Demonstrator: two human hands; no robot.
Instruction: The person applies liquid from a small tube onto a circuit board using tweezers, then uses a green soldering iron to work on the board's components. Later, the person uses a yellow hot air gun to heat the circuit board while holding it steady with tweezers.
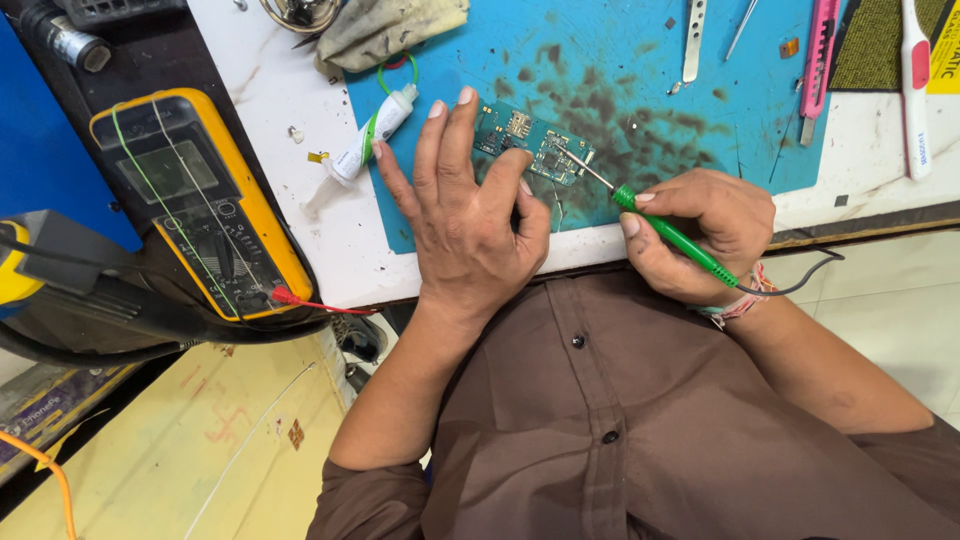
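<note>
A small teal circuit board (530, 142) lies on a stained blue work mat (620, 60). My left hand (465, 215) rests flat over the mat with fingers spread, its index finger pressing on the board's near edge. My right hand (700, 235) grips a green-handled soldering iron (672, 236), whose metal tip touches the board's right part. A black cord runs off the iron past my right wrist.
A yellow multimeter (195, 200) with a red lead sits on the left. A white syringe-like tube (365, 145) lies by the mat's left edge, under a rag (385, 28). Metal tweezers (694, 40), a pink utility knife (818, 65) and a white toothbrush (915, 85) lie at the back right.
</note>
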